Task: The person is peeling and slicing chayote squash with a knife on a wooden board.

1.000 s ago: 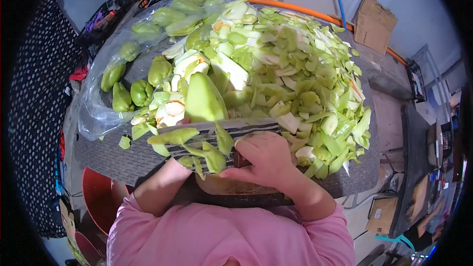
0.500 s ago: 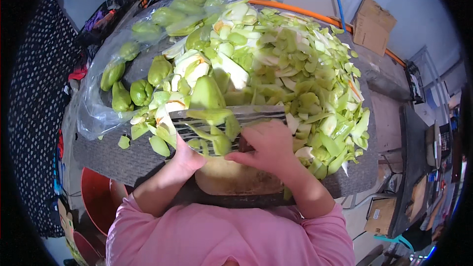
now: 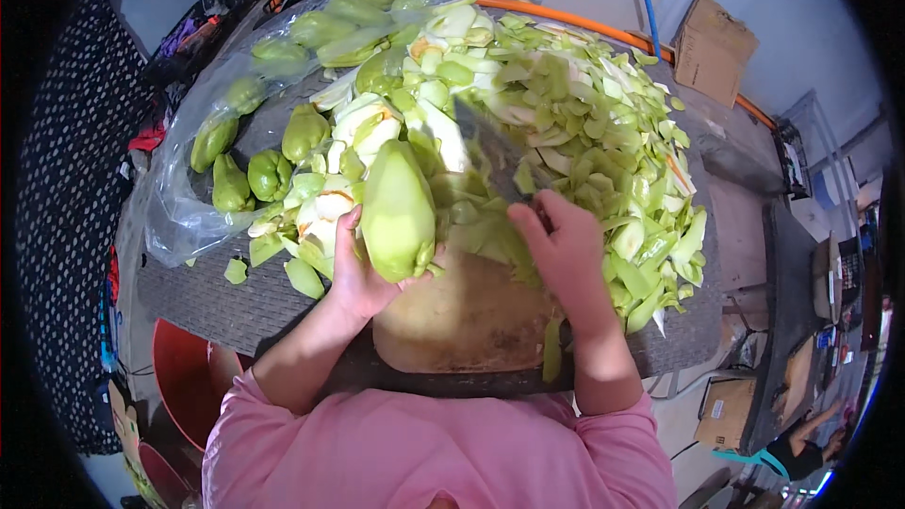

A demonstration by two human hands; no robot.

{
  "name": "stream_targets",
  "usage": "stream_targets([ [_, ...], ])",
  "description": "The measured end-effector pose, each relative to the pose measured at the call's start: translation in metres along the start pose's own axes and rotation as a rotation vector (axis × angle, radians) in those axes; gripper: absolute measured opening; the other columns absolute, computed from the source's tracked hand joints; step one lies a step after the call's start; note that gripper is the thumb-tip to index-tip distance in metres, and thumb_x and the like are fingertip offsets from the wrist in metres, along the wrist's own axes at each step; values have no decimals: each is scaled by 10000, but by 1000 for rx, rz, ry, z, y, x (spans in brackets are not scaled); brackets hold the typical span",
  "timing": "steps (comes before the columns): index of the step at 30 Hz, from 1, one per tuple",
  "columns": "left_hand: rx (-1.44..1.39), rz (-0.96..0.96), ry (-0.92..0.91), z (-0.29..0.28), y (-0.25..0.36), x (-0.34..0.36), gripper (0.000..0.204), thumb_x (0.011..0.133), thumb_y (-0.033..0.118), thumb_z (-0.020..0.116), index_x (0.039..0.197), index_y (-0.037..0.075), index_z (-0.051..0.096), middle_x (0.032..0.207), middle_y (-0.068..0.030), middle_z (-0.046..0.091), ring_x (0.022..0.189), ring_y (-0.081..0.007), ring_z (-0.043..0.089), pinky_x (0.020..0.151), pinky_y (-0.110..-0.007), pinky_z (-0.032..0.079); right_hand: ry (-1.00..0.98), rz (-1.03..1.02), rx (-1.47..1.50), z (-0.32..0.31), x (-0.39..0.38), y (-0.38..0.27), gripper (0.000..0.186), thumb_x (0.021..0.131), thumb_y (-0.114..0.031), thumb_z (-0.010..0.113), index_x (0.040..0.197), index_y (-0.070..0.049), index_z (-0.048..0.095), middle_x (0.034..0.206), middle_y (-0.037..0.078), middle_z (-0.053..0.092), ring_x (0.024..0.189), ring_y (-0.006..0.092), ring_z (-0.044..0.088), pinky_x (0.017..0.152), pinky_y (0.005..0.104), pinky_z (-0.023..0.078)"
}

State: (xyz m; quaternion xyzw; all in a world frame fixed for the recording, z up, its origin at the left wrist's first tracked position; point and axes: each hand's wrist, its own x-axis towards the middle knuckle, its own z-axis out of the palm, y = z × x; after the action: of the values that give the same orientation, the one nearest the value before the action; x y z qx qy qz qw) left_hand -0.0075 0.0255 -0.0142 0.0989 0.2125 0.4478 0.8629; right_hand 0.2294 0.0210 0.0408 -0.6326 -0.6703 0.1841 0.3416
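Observation:
My left hand [image 3: 356,285] is closed round the lower end of a pale green chayote [image 3: 398,212], held upright with much of its surface smooth. My right hand [image 3: 570,250] grips a knife by its handle, mostly hidden in the fist. The broad blade [image 3: 495,151] is blurred and points up and away to the left, over the heap of green peelings [image 3: 603,132]. Below both hands, at the near table edge, lies a worn cutting board [image 3: 462,335] with rounded corners. Pale cut pieces [image 3: 372,127] lie beyond the chayote.
Whole chayotes [image 3: 306,135] sit on the left, some in a clear plastic bag [image 3: 174,226]. The grey textured table [image 3: 217,297] carries everything. A red bucket [image 3: 184,382] stands below at left. A cardboard box [image 3: 715,47] leans at the back right. A peeling [image 3: 552,349] hangs over the near edge.
The knife has swung from lying level across the board, with peelings on it, to the right and upward. The chayote, partly behind the blade before, now stands in full view in my left hand.

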Motion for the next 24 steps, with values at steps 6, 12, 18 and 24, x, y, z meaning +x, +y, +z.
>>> stream_targets([
  [6,17,86,80,-26,-5,-1,678,857,624,407,1311,123,459,1255,-102,539,1038,-297,578,878,-479,474,-224,-437,98,11,-21,-26,462,718,-517,678,676,-72,560,593,75,573,565,274,584,537,378,443],
  [12,-121,87,-183,-64,-7,-3,686,838,611,485,1314,118,458,1297,-148,499,1129,-305,523,933,-508,438,-190,-553,-12,17,-22,-23,518,698,-575,664,626,-80,531,572,85,559,548,291,580,500,396,432],
  [18,58,19,-143,-21,0,0,761,780,602,513,1319,78,396,1179,-164,539,1002,-342,585,746,-501,524,-65,-267,-153,23,7,8,520,754,-579,611,632,-74,577,562,100,565,535,303,578,496,393,436],
  [24,138,37,8,-17,-2,0,784,768,639,496,1326,97,399,1184,-210,528,970,-361,589,718,-476,534,-105,-222,-77,24,0,-1,502,764,-555,614,651,-67,578,571,111,554,541,315,565,509,390,426],
])
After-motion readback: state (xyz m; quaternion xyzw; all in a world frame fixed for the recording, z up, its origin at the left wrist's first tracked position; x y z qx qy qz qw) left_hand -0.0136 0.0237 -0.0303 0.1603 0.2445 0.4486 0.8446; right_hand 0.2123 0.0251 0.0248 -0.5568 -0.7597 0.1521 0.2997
